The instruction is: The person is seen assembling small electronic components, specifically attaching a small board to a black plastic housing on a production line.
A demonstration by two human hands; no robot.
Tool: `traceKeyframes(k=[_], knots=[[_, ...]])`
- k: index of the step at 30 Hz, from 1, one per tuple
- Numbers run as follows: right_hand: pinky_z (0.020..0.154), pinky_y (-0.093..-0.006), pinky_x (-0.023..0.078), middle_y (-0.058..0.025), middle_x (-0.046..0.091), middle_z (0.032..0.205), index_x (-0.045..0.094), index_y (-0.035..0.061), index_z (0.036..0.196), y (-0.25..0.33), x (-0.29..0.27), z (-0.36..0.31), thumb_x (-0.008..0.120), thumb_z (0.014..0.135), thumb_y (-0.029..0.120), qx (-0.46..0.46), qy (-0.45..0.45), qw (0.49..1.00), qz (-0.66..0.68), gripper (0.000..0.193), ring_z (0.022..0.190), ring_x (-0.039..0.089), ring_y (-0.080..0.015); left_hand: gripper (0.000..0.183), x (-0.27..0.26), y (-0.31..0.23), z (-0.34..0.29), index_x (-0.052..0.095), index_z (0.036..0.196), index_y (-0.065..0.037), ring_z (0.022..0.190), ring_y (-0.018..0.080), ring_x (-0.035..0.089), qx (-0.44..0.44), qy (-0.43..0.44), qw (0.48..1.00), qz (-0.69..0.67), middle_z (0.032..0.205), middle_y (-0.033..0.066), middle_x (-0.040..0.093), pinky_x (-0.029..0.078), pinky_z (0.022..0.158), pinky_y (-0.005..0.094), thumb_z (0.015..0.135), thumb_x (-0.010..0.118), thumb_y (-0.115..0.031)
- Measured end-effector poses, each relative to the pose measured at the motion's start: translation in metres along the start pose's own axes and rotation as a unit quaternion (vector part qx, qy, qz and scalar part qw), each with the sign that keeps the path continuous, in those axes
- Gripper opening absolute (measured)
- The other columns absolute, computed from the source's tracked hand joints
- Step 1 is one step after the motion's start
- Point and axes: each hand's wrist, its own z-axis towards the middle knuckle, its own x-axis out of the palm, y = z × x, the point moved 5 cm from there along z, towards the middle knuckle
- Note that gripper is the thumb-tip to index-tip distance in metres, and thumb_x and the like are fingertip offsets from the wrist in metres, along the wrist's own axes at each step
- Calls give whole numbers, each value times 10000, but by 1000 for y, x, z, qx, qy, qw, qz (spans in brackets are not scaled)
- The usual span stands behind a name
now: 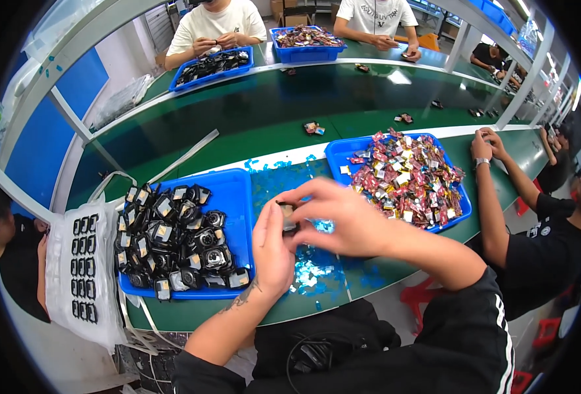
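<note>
One piece is in work near the middle of the frame: a small dark piece (pixel 288 213), mostly hidden by the fingers, sits between the two hands above the tabletop (pixel 369 276). The left hand (pixel 274 253) holds it from the left and below, thumb up along its side; the right hand (pixel 340 220) reaches over from the right, its thumb and fingertips narrow at the piece's upper and right side, though whether they grip it or only press on it I cannot tell. How far this one piece has been worked cannot be told either. To the left, a blue bin (pixel 235 210) carries a large heap of black cases (pixel 166 236), many with a pale patch showing, piled mostly to its left with blue base in view at its right. To the right, a second bin (pixel 334 154) is heaped with red, yellow and silver parts (pixel 405 174). Blue scraps (pixel 313 269) litter the strip between the bins, thickest just below the hands, which suggests that a good deal of handling has already been done here. At the far left, a white tray (pixel 61 295) bears black pieces (pixel 84 266) set out in neat rows. Judging by the two full heaps, the work looks well under way and far from over, but which heap is done and which is waiting the view does not settle.
</note>
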Motion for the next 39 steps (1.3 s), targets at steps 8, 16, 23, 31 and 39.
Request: traceKeyframes(k=[8, 16, 23, 31, 39], knots=[[826, -410, 489, -136, 642, 919, 681, 32, 881, -146, -68, -33, 719, 767, 95, 165, 207, 935, -234, 135, 890, 617, -328, 389, -11, 21, 8, 529, 1169, -36, 663, 145, 563, -143, 29, 989, 7, 1056, 186, 649, 407, 550, 241, 1061, 297, -329], [721, -321, 497, -124, 646, 870, 683, -3, 952, -121, -89, -18, 645, 837, 28, 199, 136, 953, -186, 125, 783, 629, -239, 323, -7, 14, 10, 480, 1286, -2, 825, 182, 604, -126, 17, 992, -19, 1107, 133, 605, 514, 729, 305, 1021, 402, -169], [706, -238, 486, -30, 634, 855, 648, -16, 986, -40, -72, -20, 667, 856, 9, 303, 74, 944, 112, 133, 806, 601, -76, 373, -3, 7, 9, 488, 1344, -94, 982, 146, 585, -57, 39, 991, 118, 1163, 106, 558, 513, 795, 273, 973, 519, -110], [612, -192, 470, -13, 640, 780, 630, 3, 821, -23, -34, -28, 737, 802, 0, 328, 76, 913, 231, 109, 693, 587, -44, 128, 18, -2, -2, 709, 940, -25, 821, 153, 581, 81, 182, 931, 305, 921, 82, 651, 474, 733, 283, 849, 695, -114], [563, -228, 444, -16, 629, 773, 604, 6, 828, -27, -21, -37, 725, 801, -10, 364, 28, 907, 211, 124, 643, 556, -56, 128, 15, -5, -4, 711, 925, -4, 741, 157, 595, 126, 151, 922, 334, 870, 91, 620, 475, 669, 288, 826, 703, -84]])
